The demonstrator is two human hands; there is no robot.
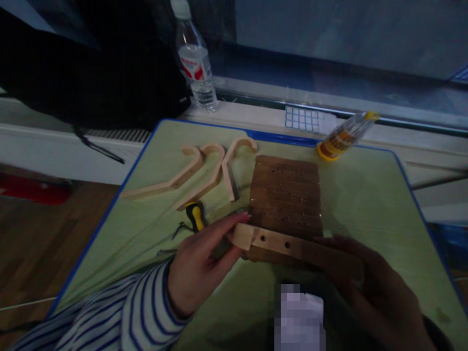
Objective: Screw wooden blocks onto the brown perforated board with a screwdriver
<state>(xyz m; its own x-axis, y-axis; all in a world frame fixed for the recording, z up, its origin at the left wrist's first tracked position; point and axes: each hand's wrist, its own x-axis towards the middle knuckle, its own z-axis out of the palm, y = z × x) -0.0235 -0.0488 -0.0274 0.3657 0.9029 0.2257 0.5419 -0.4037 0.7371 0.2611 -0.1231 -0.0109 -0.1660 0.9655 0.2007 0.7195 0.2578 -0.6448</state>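
My left hand (204,261) pinches the left end of a light wooden bar (303,248) with two drilled holes in its near face. The bar's right end is gripped by my right hand (380,287), whose fingers are partly in shadow. Under and behind the bar lies a dark brown wooden board (287,190), dotted with small holes. Left of the board are curved, hook-ended wooden pieces: one at the left (171,183), one in the middle (210,183) and one by the board (228,168). A yellow-and-black screwdriver handle (196,216) lies just beyond my left hand.
A blue-edged, pale green table (365,195) carries everything. A clear glue bottle with a yellow cap (347,136) stands tilted in view at the back right. Behind, a water bottle (197,63) is on the ledge, beside black fabric (120,63). Small dark metal pieces (181,229) lie near the screwdriver.
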